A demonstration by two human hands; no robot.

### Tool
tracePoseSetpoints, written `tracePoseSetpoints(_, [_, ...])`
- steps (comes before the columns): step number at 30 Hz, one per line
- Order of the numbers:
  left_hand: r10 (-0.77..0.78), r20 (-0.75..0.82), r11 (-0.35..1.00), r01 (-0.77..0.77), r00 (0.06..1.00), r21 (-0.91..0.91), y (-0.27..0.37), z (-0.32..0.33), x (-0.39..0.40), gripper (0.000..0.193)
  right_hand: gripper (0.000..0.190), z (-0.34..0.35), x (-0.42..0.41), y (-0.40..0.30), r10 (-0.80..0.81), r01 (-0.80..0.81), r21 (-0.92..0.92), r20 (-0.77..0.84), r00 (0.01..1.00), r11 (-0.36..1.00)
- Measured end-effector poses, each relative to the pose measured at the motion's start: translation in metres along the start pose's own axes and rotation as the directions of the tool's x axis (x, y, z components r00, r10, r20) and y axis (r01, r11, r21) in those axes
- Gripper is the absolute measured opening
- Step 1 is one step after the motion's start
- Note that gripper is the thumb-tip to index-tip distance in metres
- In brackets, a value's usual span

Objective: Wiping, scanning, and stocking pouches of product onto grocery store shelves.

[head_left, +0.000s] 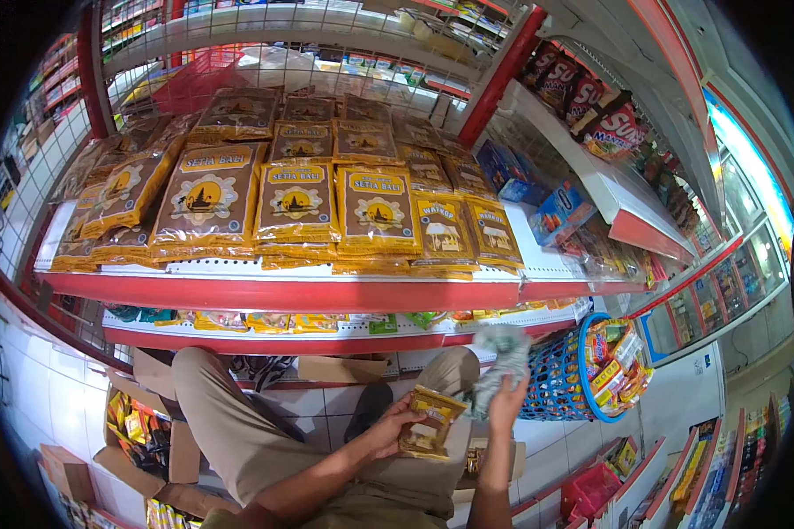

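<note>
Low over my lap, my left hand (397, 423) grips a brown and gold foil packet (431, 426), its thumb lying across the front. My right hand (507, 400) has hold of a crumpled grey-green cloth (503, 364), which looks blurred, to the right of the packet. Before me a white shelf with a red front edge (291, 291) bears rows of brown and yellow coffee packets (304, 202). Smaller packets (440, 228) like the one I hold lie at the right end of these rows.
A blue plastic basket (556, 373) full of snack packs stands at my right. Open cardboard boxes with packets (142, 436) sit on the tiled floor at left. Wire mesh (384, 86) backs the shelf. Blue boxes (559, 211) and hanging snack bags (609, 129) are at the upper right.
</note>
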State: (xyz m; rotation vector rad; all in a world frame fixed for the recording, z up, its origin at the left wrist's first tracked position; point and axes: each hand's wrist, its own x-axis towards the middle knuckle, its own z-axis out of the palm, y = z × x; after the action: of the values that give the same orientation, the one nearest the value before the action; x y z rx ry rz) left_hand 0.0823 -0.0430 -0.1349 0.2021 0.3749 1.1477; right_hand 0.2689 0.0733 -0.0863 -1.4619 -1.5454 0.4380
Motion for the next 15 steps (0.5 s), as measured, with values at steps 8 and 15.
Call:
tracePoseSetpoints(8, [0.453,-0.335,0.791,-0.199,0.826,0.578,-0.03,-0.053,0.025,0.054,0.042,0.043,-0.138,-0.004,0.34,-0.451,0.193,0.424,0.839,0.871])
tracePoseSetpoints(15, [0.331,-0.309,0.944,-0.314,0.892,0.104,-0.011,-0.039,0.002,0.062,0.036,0.068,-0.127,-0.047,0.321,-0.695,0.528,0.632,0.706,0.488])
